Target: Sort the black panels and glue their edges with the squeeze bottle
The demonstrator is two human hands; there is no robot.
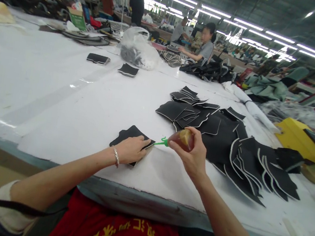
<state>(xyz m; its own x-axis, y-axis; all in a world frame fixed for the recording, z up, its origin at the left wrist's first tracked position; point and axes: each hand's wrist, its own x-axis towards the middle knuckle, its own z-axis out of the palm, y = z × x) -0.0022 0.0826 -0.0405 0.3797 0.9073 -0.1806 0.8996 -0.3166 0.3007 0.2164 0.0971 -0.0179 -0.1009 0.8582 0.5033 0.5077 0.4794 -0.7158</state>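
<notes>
In front of me, a black panel [128,134] that looks like leather, with pale cut edges, lies on the white table. My left hand [132,150] rests on its right part and holds it, fingers pressed together near the edge; the thumb side is partly hidden. My right hand [195,156] is closed around a glue bottle [186,139] with amber content, tilted sideways. Its thin green nozzle [163,141] points left, and the tip meets or nearly meets the panel's right corner. Just beyond my right hand spreads a loose pile of similar black panels [216,143].
Two small black pieces [98,58] [128,69] lie farther back. Behind them stand a clear plastic bag [140,47] and a heap of black straps [210,68]. A yellow container [307,135] is at the right. A person [206,46] sits across the table.
</notes>
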